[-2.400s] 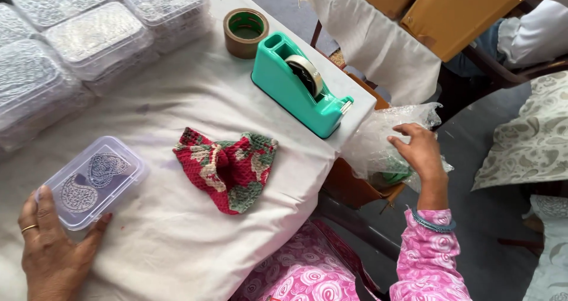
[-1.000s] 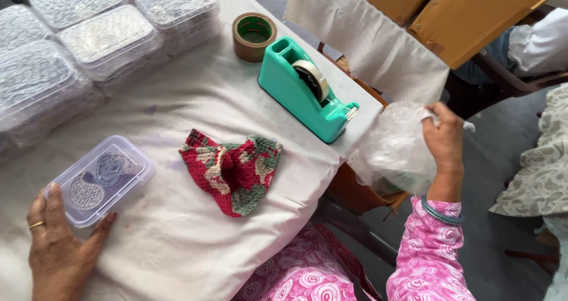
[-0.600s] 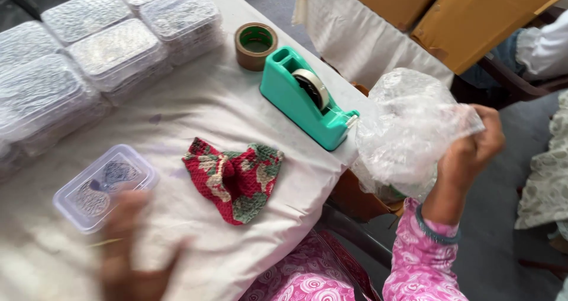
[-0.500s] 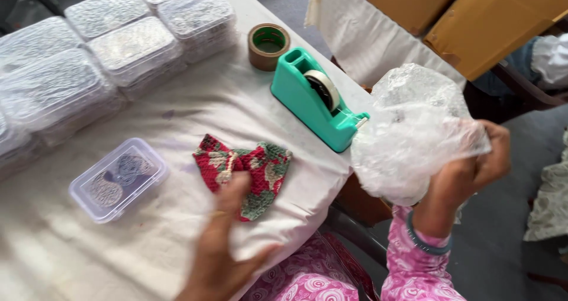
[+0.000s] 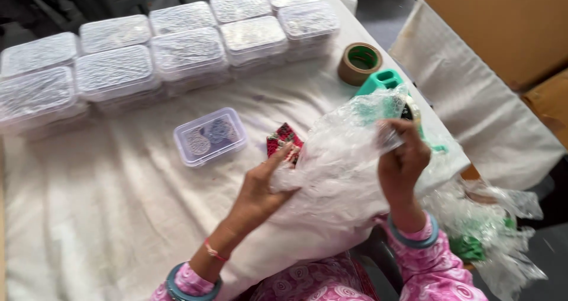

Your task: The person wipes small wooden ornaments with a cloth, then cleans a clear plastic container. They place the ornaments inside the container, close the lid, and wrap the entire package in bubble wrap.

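One small clear box (image 5: 210, 136), one tape roll (image 5: 360, 63), one green tape dispenser (image 5: 378, 83), one bubble-wrap sheet (image 5: 343, 159), one patterned cloth (image 5: 283, 140), two hands (image 5: 260, 188)

Stacked clear lidded boxes (image 5: 177, 47) line the cloth-covered table's (image 5: 89, 218) far edge (a brown tape roll (image 5: 359, 63) beside them).

**Both hands raised in front of the body, fingers pinched**

The left hand (image 5: 260, 188) reaches forward from the lower left, forearm angled up and to the right, wrist straight. Its fingers (image 5: 284, 155) stretch out and pinch together at their tips. A thin red thread and a blue-grey bangle circle the left wrist above a pink patterned sleeve. The right hand (image 5: 402, 162) stands upright with its back to the camera, fingers curled over and closed in a grip at the top. A blue-grey bangle sits at the right wrist, with the same pink sleeve below.
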